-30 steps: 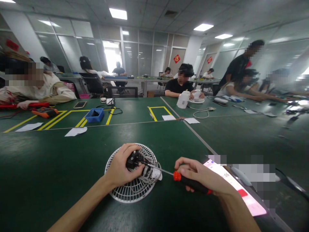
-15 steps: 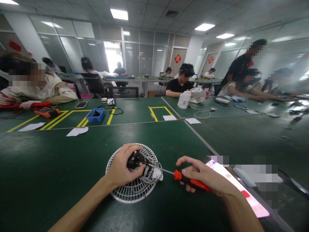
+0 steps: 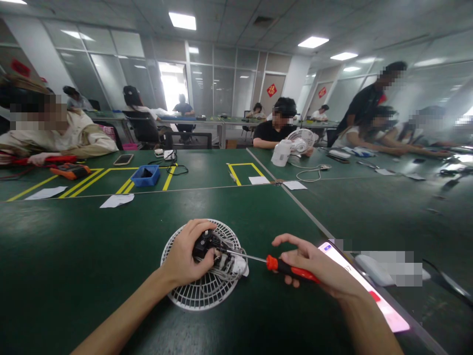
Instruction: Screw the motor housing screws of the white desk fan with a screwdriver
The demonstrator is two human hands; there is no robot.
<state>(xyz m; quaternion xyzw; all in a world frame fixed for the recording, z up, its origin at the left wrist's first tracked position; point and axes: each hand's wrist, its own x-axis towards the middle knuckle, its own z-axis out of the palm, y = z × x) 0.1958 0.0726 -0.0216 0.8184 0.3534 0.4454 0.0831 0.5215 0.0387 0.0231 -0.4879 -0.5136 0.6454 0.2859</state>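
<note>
A round white fan grille (image 3: 197,297) lies on the green table, with a black motor housing (image 3: 201,245) and a bundled grey cord (image 3: 223,276) on top of it. My left hand (image 3: 186,251) is wrapped around the black motor housing, thumb near the screwdriver's tip. My right hand (image 3: 305,264) grips the red and black handle of a screwdriver (image 3: 284,267), its index finger lifted off the handle. The metal shaft points left into the motor assembly; the exact spot its tip meets is hidden near my left thumb. A white plastic part (image 3: 240,266) sits at the assembly's right side.
A lit phone (image 3: 384,305) lies right of my right hand. Farther off are a blue bin (image 3: 146,176), an orange multimeter (image 3: 72,171), paper slips (image 3: 117,200) and yellow tape markings. Across the table a person (image 3: 279,125) handles another white fan (image 3: 301,141); more people sit around.
Both hands keep nearly the same places on the motor housing and the screwdriver. My left thumb has shifted slightly. Across the table, the other person's fan head has turned.
</note>
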